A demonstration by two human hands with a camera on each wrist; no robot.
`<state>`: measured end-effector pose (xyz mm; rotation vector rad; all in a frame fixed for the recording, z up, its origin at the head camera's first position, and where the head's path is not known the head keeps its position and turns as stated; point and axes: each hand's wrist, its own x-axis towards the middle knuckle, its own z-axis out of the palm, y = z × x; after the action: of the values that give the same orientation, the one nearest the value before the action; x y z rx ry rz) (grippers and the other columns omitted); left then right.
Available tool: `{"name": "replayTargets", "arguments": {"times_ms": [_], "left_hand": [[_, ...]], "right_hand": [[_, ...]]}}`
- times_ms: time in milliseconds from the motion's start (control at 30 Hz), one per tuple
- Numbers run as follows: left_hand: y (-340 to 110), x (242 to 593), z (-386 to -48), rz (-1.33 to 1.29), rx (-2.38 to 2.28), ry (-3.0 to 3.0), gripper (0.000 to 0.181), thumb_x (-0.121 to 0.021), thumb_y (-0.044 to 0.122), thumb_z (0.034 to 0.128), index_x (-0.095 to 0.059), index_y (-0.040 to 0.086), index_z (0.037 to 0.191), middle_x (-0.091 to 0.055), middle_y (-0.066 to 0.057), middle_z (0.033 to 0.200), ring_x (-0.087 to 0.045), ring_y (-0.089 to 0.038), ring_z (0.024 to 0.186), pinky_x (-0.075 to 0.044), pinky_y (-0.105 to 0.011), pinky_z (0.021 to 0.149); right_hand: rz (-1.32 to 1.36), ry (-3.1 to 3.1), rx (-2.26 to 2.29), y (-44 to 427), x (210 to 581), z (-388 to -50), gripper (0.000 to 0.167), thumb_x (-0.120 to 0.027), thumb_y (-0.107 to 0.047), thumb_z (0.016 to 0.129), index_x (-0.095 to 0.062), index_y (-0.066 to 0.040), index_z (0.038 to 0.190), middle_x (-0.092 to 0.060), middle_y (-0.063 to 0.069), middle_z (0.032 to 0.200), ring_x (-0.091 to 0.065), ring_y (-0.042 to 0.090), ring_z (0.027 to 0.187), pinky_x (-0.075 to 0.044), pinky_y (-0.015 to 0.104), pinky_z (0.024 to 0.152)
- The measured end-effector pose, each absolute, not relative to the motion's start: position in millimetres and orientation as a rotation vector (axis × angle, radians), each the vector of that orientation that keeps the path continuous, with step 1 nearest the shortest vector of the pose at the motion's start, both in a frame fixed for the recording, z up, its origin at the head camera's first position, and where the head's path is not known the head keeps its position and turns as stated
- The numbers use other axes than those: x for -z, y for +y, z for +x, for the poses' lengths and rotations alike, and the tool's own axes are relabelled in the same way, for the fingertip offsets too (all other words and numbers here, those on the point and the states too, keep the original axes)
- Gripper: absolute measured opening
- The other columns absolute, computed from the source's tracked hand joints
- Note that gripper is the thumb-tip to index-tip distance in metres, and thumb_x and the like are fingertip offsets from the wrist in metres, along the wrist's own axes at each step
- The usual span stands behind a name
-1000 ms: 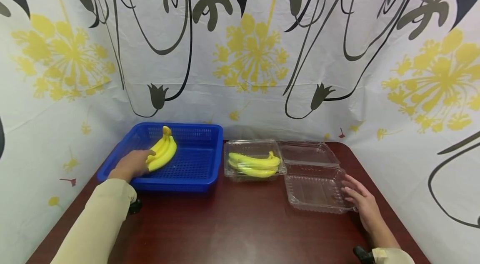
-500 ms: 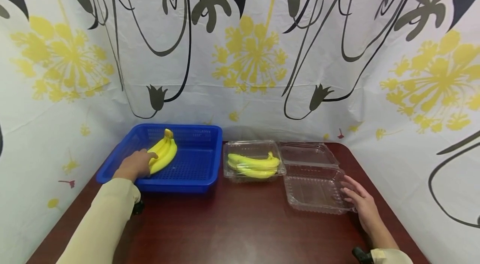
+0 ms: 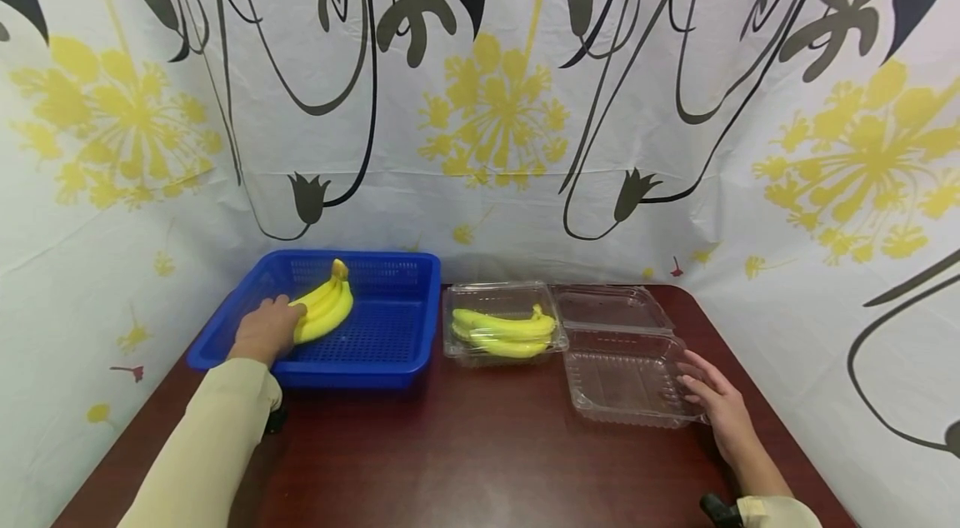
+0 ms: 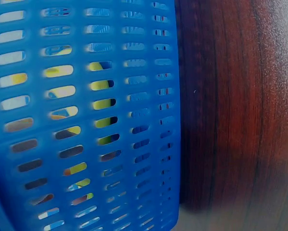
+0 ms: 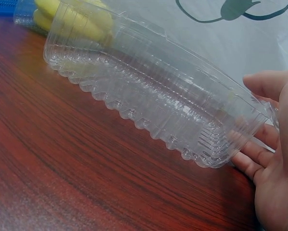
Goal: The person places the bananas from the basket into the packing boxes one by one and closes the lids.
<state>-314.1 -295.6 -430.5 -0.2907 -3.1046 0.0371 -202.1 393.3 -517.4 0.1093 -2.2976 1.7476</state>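
Observation:
A bunch of yellow bananas (image 3: 326, 313) lies in the left part of a blue slotted plastic basket (image 3: 375, 374). My left hand (image 3: 266, 330) reaches over the basket's near rim and grips the lower end of the bunch; its far fingers are hidden. Through the slots of the basket wall (image 4: 129, 110) in the left wrist view, bits of yellow show. On the right, a clear plastic clamshell box (image 3: 626, 382) stands with its lid laid back. Against its right side rest the loosely extended fingers of my right hand (image 3: 726, 407), also seen in the right wrist view.
Between basket and opened box sits a lidded clear clamshell (image 3: 457, 345) with bananas (image 3: 504, 334) inside. Everything stands on a dark red-brown table (image 3: 465, 453). A patterned white cloth (image 3: 495, 220) hangs behind and at both sides.
The left hand and the banana bunch have shifted slightly within the basket, the stem end a little to the right. The right hand stays at the clear box. The head view has drifted a little.

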Motion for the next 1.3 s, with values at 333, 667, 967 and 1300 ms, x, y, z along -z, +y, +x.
{"name": "replayTargets", "arguments": {"times_ms": [333,667,967,1300], "left_hand": [[-299.4,428.8,-315.1,-0.313,0.084,-3.070,0.026,-0.061,-0.005,0.0868,-0.067,0.000,0.112,-0.062,-0.017,0.094,-0.056,-0.033,0.084,-0.047,-0.050,0.070],[-302.2,421.2,-310.2,-0.452,0.143,-3.007,0.032,-0.073,0.001,0.0813,-0.070,-0.001,0.113,-0.062,-0.019,0.104,-0.057,-0.038,0.095,-0.047,-0.052,0.081],[-304.1,415.1,-302.4,-0.513,0.241,-2.944,0.034,-0.069,-0.001,0.0841,-0.067,-0.002,0.118,-0.058,-0.017,0.100,-0.050,-0.037,0.093,-0.044,-0.052,0.079],[-303.5,402.8,-292.9,-0.499,0.242,-2.857,0.038,-0.068,0.006,0.0893,-0.061,-0.003,0.125,-0.056,-0.019,0.104,-0.047,-0.035,0.094,-0.044,-0.050,0.076]], "right_hand": [[0.097,-2.306,-1.731,393.8,516.1,-200.5,0.052,-0.050,-0.019,0.103,-0.034,-0.001,0.149,-0.059,-0.009,0.123,-0.057,-0.002,0.102,-0.048,0.018,0.076],[0.064,-2.307,-1.747,391.3,517.2,-199.6,0.052,-0.050,-0.019,0.103,-0.034,-0.002,0.149,-0.058,-0.010,0.123,-0.057,-0.001,0.103,-0.047,0.018,0.077],[0.112,-2.427,-1.819,401.0,516.2,-200.4,0.060,-0.042,0.001,0.098,-0.025,-0.009,0.154,-0.053,-0.014,0.131,-0.052,-0.003,0.111,-0.043,0.029,0.076],[0.282,-2.338,-1.878,399.0,515.6,-199.2,0.060,-0.045,0.001,0.100,-0.021,-0.005,0.154,-0.053,-0.012,0.132,-0.053,-0.001,0.114,-0.044,0.015,0.083]]}}
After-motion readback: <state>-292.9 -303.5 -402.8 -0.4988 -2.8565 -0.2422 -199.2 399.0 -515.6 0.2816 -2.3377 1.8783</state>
